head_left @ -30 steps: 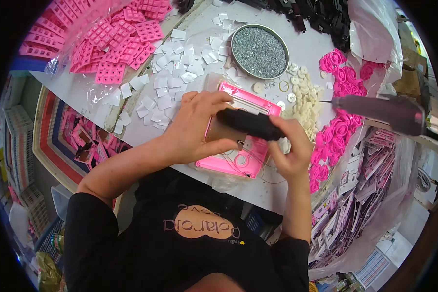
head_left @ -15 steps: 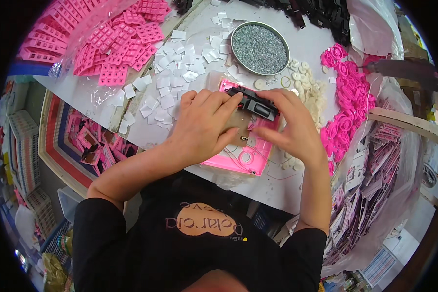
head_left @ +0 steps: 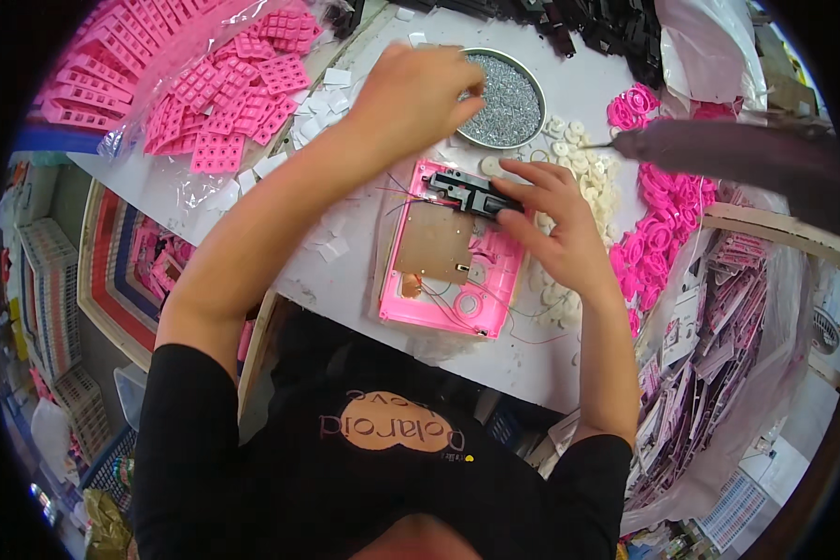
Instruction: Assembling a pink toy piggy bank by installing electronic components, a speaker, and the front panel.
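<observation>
A pink plastic housing (head_left: 390,280) lies face down on the table, with a brown circuit board (head_left: 431,245) and thin wires inside it. Across its far end sits a black plastic module (head_left: 471,194). My right hand (head_left: 555,213) grips the module's right end between thumb and fingers. My left hand (head_left: 422,98) is over the left rim of a round tin (head_left: 543,117) of small silver screws (head_left: 506,101). Its fingers are bent, with the thumb apart from them; no held thing shows. The hand is slightly blurred.
A dark screwdriver-like tool (head_left: 719,154) extends in from the right, bit leftward. Cream discs (head_left: 588,173) and bright pink rings (head_left: 667,210) lie right of the housing. Pink keypads (head_left: 219,107), white squares (head_left: 322,112) and black parts (head_left: 616,37) lie farther out. Bagged pink pieces (head_left: 709,364) stand at right.
My left hand has left the black module and moved up to the screw tin. The module lies flatter in the housing, still under my right hand. The dark tool has swung further in from the right.
</observation>
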Tool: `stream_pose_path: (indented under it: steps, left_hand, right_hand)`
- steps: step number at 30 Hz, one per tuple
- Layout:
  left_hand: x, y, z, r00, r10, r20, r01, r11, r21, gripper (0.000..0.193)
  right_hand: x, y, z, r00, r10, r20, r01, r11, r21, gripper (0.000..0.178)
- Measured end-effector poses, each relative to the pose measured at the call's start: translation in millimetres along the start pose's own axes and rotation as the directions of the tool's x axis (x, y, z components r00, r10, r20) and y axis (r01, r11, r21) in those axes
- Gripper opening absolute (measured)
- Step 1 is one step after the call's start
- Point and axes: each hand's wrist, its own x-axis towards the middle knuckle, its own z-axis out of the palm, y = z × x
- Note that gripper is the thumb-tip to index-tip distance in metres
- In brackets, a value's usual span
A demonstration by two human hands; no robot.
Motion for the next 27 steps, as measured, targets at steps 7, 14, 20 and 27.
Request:
stream_pose_path:
  steps: [7, 14, 20, 27]
  left_hand:
    - [38.3, -10.4, 37.2, 0.980, 0.125, 0.155, -0.163, 0.952, 0.259, 0.022]
    - [44.4, -10.4, 31.8, 0.950, 0.011, 0.312, -0.096, 0.961, 0.259, 0.027]
    - [22.6, -15.9, 31.8, 0.982, 0.190, 0.007, -0.190, 0.974, 0.125, 0.019]
    - [-71.1, 58.4, -12.8, 0.947, 0.311, -0.077, -0.320, 0.903, -0.285, 0.008]
  right_hand:
    - [5.0, -37.2, -51.0, 0.871, 0.214, -0.442, 0.240, 0.599, 0.764, 0.062]
    - [33.9, -66.4, -61.5, 0.984, -0.063, -0.168, 0.168, 0.653, 0.739, 0.067]
    - [36.2, -62.3, -23.9, 0.881, 0.196, -0.430, 0.233, 0.613, 0.755, 0.051]
    - [5.1, -81.0, -18.8, 0.872, -0.060, -0.487, 0.473, 0.363, 0.803, 0.042]
